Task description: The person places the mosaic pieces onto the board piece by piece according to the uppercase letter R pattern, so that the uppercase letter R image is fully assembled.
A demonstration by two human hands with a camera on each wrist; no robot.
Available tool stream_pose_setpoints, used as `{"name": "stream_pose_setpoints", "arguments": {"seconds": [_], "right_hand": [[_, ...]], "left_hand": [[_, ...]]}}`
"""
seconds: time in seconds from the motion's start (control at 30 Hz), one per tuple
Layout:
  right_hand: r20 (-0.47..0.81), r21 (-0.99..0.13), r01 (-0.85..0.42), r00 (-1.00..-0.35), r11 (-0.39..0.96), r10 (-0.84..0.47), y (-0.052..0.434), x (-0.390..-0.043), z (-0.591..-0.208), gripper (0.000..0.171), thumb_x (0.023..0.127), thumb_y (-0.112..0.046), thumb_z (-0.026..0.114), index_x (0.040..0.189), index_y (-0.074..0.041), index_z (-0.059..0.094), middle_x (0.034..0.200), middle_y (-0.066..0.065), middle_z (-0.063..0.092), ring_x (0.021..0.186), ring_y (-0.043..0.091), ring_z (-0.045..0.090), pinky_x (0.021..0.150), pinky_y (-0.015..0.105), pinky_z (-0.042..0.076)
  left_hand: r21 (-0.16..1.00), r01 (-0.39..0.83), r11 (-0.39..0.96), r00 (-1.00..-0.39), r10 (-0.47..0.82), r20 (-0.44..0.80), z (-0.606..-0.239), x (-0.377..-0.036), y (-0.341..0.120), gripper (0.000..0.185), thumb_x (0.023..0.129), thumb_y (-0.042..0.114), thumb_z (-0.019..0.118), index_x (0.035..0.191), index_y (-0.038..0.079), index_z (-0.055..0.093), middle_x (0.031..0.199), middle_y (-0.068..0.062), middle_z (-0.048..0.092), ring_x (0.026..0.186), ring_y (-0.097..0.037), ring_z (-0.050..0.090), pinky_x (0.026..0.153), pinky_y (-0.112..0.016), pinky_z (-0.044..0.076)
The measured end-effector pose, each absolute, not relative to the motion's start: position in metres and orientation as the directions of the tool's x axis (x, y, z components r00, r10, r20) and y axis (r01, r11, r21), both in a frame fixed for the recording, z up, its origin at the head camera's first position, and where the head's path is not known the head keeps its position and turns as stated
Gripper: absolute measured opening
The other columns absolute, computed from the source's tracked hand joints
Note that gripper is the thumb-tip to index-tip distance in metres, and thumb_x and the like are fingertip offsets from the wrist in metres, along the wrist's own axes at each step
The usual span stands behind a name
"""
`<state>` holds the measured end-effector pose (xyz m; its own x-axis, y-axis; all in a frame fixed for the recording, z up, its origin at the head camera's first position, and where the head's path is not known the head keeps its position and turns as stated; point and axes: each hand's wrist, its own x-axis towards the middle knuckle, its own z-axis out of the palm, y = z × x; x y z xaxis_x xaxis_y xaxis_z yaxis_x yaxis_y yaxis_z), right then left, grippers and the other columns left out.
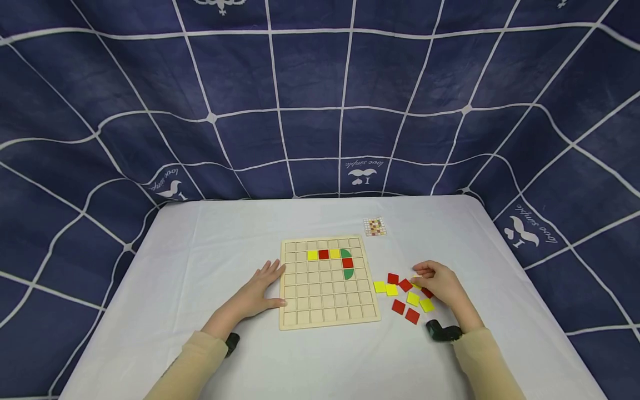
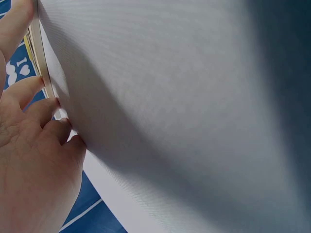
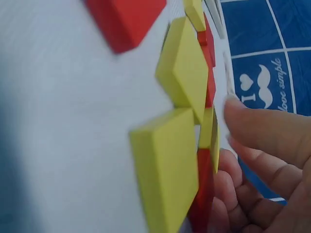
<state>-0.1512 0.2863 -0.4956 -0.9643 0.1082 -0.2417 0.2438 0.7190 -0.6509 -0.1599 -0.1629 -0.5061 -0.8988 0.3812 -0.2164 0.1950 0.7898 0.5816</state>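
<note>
Left hand (image 1: 259, 290) lies with fingers spread, touching the left edge of a wooden grid board (image 1: 320, 301). Well apart, the right hand (image 1: 443, 284) bends over loose yellow square tiles (image 1: 413, 299) and red square tiles (image 1: 398, 306), a gap between thumb and fingertips; contact with a tile is unclear. These lie beside the board's right edge, on a white-covered table (image 1: 225, 239). Each tile looks light, stiff, smooth and hard to break; pinching opposite sides should work best, since a flat face may slide.
</note>
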Motion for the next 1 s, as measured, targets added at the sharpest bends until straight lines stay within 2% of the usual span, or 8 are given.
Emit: {"name": "stream_pose_setpoints", "arguments": {"seconds": [0.23, 0.5, 0.63, 0.87, 1.0], "right_hand": [[-0.269, -0.616, 0.247, -0.958, 0.748, 0.095, 0.291, -0.144, -0.497, 0.036, 0.084, -0.020, 0.078, 0.111, 0.000, 0.066, 0.091, 0.009, 0.059, 0.080, 0.021, 0.051, 0.066, 0.026, 0.045], [-0.296, -0.606, 0.267, -0.950, 0.749, 0.098, 0.290, -0.143, -0.495, 0.033, 0.083, -0.019, 0.079, 0.109, -0.002, 0.066, 0.081, 0.006, 0.054, 0.070, 0.019, 0.050, 0.060, 0.026, 0.043], [-0.299, -0.609, 0.258, -0.951, 0.750, 0.084, 0.292, -0.144, -0.493, 0.032, 0.083, -0.022, 0.079, 0.107, -0.004, 0.067, 0.081, 0.006, 0.055, 0.071, 0.020, 0.049, 0.061, 0.027, 0.042], [-0.258, -0.635, 0.227, -0.963, 0.738, 0.074, 0.285, -0.148, -0.488, 0.029, 0.084, -0.023, 0.078, 0.106, -0.006, 0.068, 0.079, 0.005, 0.057, 0.071, 0.019, 0.050, 0.061, 0.026, 0.042], [-0.218, -0.697, 0.224, -0.971, 0.681, 0.097, 0.268, -0.154, -0.484, 0.031, 0.085, -0.022, 0.077, 0.108, -0.004, 0.066, 0.082, 0.007, 0.061, 0.071, 0.019, 0.052, 0.057, 0.023, 0.043]], "left_hand": [[0.582, 0.199, 0.788, -0.895, 0.388, -0.219, -0.504, -0.159, -0.164, 0.093, 0.079, 0.039, 0.080, 0.154, 0.009, 0.033, 0.164, -0.013, 0.018, 0.153, -0.035, 0.008, 0.123, -0.055, 0.013], [0.582, 0.198, 0.789, -0.895, 0.388, -0.222, -0.504, -0.160, -0.163, 0.093, 0.079, 0.039, 0.080, 0.154, 0.009, 0.033, 0.164, -0.013, 0.018, 0.153, -0.034, 0.007, 0.124, -0.054, 0.012], [0.588, 0.201, 0.784, -0.893, 0.393, -0.218, -0.505, -0.159, -0.164, 0.093, 0.079, 0.038, 0.079, 0.154, 0.008, 0.033, 0.164, -0.013, 0.017, 0.153, -0.034, 0.007, 0.124, -0.054, 0.012], [0.593, 0.203, 0.779, -0.894, 0.395, -0.212, -0.505, -0.159, -0.164, 0.092, 0.079, 0.037, 0.079, 0.153, 0.008, 0.034, 0.164, -0.013, 0.019, 0.153, -0.035, 0.007, 0.124, -0.055, 0.013], [0.587, 0.198, 0.785, -0.894, 0.390, -0.219, -0.505, -0.159, -0.164, 0.093, 0.079, 0.038, 0.079, 0.154, 0.009, 0.033, 0.164, -0.012, 0.018, 0.154, -0.034, 0.007, 0.124, -0.054, 0.013]]}}
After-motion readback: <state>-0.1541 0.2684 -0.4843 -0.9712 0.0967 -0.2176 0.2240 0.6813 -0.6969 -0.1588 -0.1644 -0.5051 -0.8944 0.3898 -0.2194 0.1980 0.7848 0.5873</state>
